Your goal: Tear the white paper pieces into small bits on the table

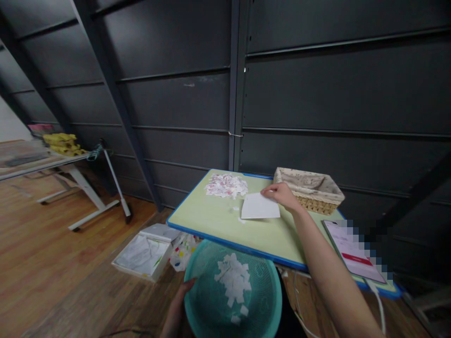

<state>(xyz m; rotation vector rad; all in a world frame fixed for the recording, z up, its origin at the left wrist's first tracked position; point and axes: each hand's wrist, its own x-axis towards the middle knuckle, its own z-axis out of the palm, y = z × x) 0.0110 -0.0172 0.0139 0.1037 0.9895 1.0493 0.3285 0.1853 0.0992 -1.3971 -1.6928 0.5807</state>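
My right hand [280,193] pinches the top right edge of a white sheet of paper [260,207], which stands tilted just above the green table top. At the bottom, my left hand [185,292] grips the left rim of a teal plastic basket [276,300], below the table's front edge; part of this hand is cut off or hidden. White paper scraps [234,277] lie inside the basket. A heap of torn paper bits [226,185] with red marks sits on the far left of the table. Two or so small scraps lie beside the sheet.
The green table [200,217] has a blue edge. On it stand a lined wicker basket [317,204], back right, and a tablet [354,256] with a white cable. An open white box [141,253] lies on the floor at left. Farther left is another table [66,162].
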